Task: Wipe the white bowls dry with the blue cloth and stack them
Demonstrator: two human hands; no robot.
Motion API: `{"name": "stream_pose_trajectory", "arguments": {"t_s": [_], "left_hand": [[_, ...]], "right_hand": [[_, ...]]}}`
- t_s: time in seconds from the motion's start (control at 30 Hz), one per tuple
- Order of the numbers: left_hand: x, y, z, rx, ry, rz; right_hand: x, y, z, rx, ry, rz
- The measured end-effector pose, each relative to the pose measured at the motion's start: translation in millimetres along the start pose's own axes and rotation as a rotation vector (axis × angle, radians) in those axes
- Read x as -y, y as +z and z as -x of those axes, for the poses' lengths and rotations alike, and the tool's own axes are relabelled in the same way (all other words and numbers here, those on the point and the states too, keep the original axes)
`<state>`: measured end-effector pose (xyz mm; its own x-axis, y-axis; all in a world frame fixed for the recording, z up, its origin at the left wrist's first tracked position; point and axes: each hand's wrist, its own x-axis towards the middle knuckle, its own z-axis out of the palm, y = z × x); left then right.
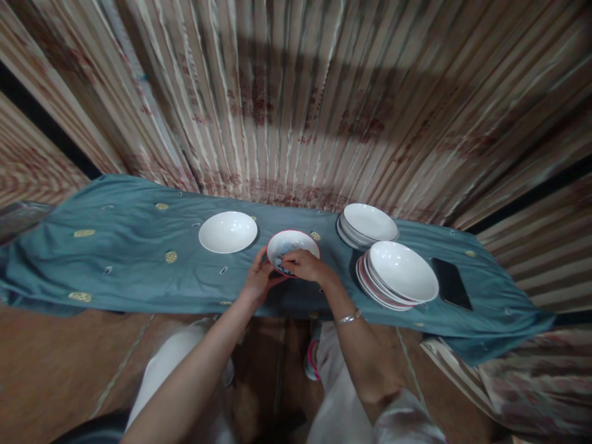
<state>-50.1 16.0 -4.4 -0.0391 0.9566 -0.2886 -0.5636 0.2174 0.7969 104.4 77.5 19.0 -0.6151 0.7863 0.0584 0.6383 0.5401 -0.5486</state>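
A white bowl with a red rim (300, 237) is tilted toward me just above the front half of the table. My left hand (260, 277) grips its left side and underside. Inside the bowl, my right hand (303, 265) has its fingers bunched on what looks like a pale blue and white cloth (279, 251), pressed to the inner wall. Part of the cloth is hidden under the fingers. To the left, a plain white bowl (228, 232) rests on the tablecloth.
A teal tablecloth with yellow pineapples (139, 265) covers the narrow table. On the right stand a stack of white bowls (403, 271) and, behind it, a stack of white plates or shallow bowls (370, 222). A dark phone (451, 282) lies beside them. Pleated curtains (296, 111) hang behind.
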Motion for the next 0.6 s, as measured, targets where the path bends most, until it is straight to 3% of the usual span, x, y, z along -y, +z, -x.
{"name": "stream_pose_trajectory", "arguments": {"t_s": [0.1,0.33,0.6], "left_hand": [[-0.1,-0.1,-0.3,0.003,-0.007,-0.007],[1.2,-2.3,-1.9,0.020,0.007,-0.027],[2.2,-2.3,-2.1,0.019,0.005,-0.031]], "right_hand": [[8.6,-8.1,6.2,0.107,0.081,0.173],[34.6,-16.2,8.3,0.102,0.406,0.433],[22.7,-4.5,-1.5,0.048,0.339,0.459]]}}
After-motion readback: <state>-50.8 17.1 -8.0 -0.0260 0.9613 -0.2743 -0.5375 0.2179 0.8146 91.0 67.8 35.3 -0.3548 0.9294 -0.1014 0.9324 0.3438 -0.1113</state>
